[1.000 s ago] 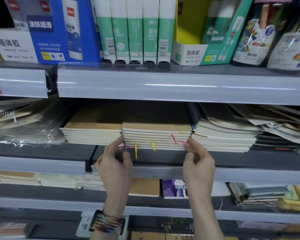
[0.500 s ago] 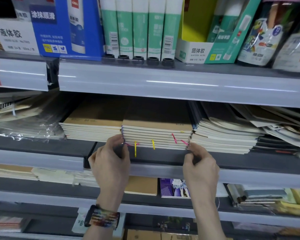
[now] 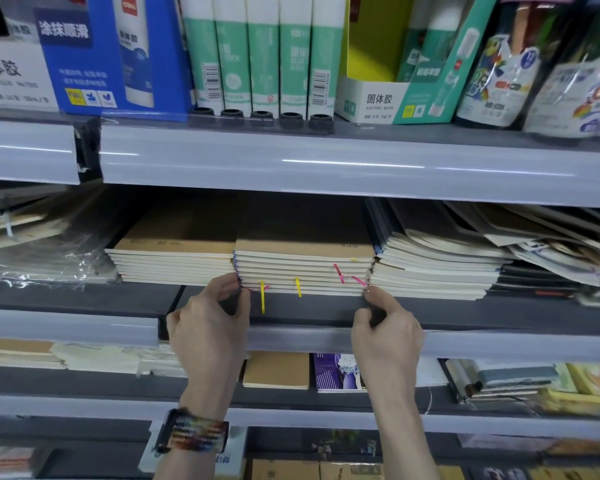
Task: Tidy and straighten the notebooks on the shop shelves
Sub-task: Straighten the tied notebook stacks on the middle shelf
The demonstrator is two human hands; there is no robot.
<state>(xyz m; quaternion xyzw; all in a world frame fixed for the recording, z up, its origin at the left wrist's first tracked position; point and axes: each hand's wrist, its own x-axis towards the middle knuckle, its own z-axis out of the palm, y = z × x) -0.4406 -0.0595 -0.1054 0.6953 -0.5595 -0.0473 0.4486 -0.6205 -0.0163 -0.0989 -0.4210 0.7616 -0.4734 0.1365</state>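
A stack of kraft-covered notebooks with pink and yellow ribbon markers lies flat on the middle shelf. My left hand grips the stack's lower left front corner, thumb on the edge and fingers curled below. The fingers of my right hand are curled at the lower right front corner, pinching it. A similar kraft stack sits flush on the left. To the right lies a fanned, uneven stack of notebooks.
Glue sticks and glue boxes stand on the shelf above. Plastic-wrapped notebooks lie at the far left, and loose slanted books at the far right. The shelf below holds a kraft notebook and a purple one.
Both hands stay at the stack's front corners, with the left fingers curled in a little more. The stack has hardly moved.
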